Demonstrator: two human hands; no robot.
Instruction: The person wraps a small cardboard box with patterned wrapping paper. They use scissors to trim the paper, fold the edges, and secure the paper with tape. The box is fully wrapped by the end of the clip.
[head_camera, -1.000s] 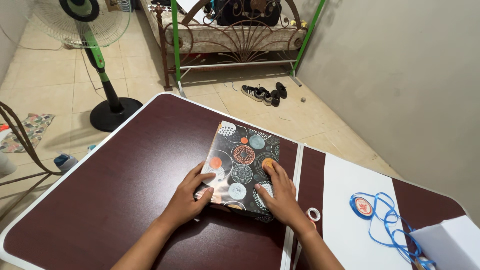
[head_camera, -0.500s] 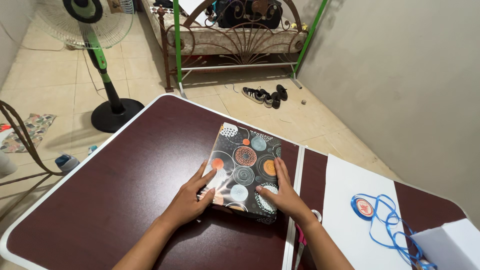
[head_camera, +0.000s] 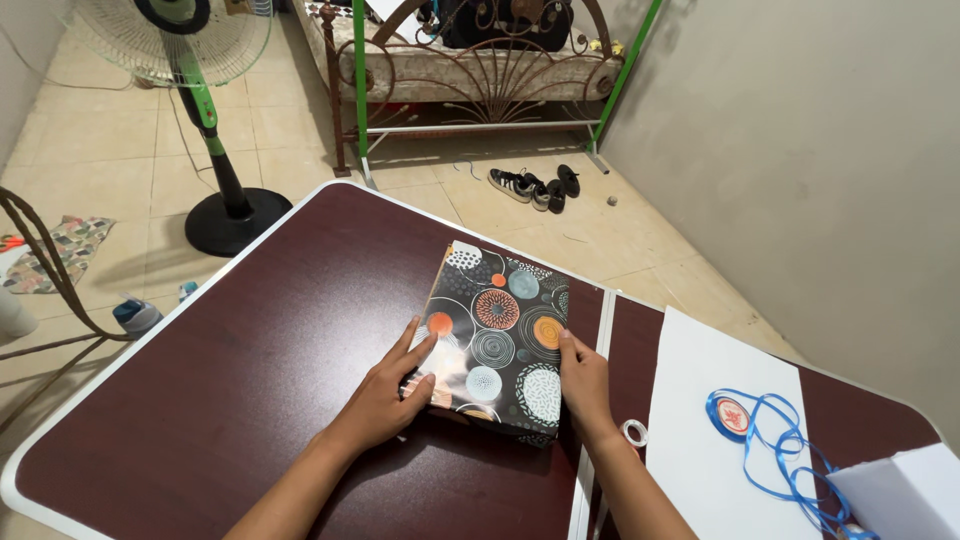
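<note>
A person's 2 bare hands frame a wrapped box (head_camera: 497, 338) lying flat near the middle of a dark red desk (head_camera: 260, 370). The left hand (head_camera: 385, 395) rests open on the box's near left corner, fingers spread flat over the black paper patterned with orange, blue and white circles. The right hand (head_camera: 587, 385) presses against the box's right edge, fingers extended, its grip closed on nothing. Just right of that wrist lies a small tape roll (head_camera: 634, 432), beside a white sheet (head_camera: 700, 420). Blue ribbon (head_camera: 765, 440) curls on the sheet's near right part. On the tiled floor beyond the desk stand a green fan (head_camera: 200, 90), shoes (head_camera: 530, 186) and an iron bed (head_camera: 470, 60).
</note>
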